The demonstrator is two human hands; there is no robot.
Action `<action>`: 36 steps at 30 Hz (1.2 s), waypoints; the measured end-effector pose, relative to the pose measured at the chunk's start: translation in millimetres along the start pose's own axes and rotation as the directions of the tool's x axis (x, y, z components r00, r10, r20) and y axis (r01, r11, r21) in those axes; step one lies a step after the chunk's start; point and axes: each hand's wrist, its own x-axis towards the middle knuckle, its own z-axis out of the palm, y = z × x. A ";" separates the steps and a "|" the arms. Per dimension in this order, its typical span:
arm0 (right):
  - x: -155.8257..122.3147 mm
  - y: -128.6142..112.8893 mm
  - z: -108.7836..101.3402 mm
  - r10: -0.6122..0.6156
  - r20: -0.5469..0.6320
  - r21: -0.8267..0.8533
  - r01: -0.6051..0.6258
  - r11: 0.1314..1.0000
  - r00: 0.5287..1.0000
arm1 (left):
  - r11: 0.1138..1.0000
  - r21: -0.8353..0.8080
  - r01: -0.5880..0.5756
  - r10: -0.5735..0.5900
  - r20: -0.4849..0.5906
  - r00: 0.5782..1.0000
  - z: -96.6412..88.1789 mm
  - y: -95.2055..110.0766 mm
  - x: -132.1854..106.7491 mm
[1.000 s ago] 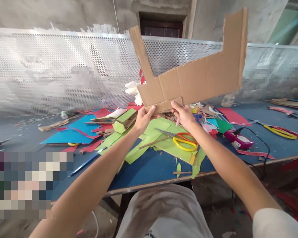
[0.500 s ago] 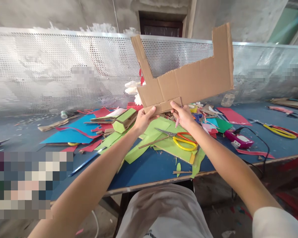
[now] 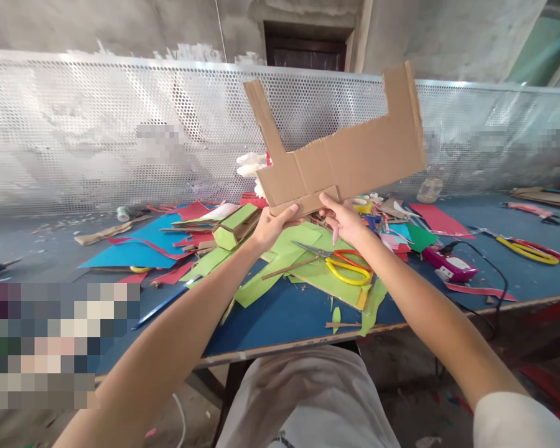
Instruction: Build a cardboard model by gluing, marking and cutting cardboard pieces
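Observation:
Above the table I hold up a large brown piece of cardboard [image 3: 354, 155], cut with one upright arm at each end. A narrow cardboard strip [image 3: 310, 202] lies along its lower edge. My left hand [image 3: 273, 227] pinches the strip and the cardboard at the lower left, thumb on the near face. A short way to the right, my right hand [image 3: 343, 218] grips the same edge, its thumb on the strip's right end. The fingers behind the cardboard are partly hidden. Below my hands, scissors [image 3: 348, 267] with orange and yellow handles lie on green paper [image 3: 280, 261].
A green-covered cardboard box shape [image 3: 233, 227] stands left, beside blue paper [image 3: 126, 249] and red scraps. To the right are a purple device [image 3: 455, 264] with a black cable, pliers-like scissors [image 3: 525, 246] and red paper [image 3: 441, 221]. A perforated metal panel [image 3: 98, 137] runs behind the table.
The cardboard's upper right end has dropped and shifted left, tilting its top edge away. Both hands keep their hold in nearly the same place.

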 end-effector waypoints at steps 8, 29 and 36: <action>1.9 -1.2 -14.0 0.225 0.390 -0.254 -0.130 0.958 0.893 | 1.000 -0.028 -0.004 0.002 -0.077 0.997 -14.3 -0.1 10.2; -25.8 -53.9 32.8 -0.058 0.242 -0.168 0.101 0.981 0.969 | 0.998 -0.034 0.054 -0.052 0.061 0.997 -25.5 -5.4 6.4; 7.9 -50.7 68.8 -0.150 0.191 -0.034 0.159 0.987 0.970 | 0.998 0.012 0.062 -0.062 0.070 0.996 -25.7 -11.1 6.5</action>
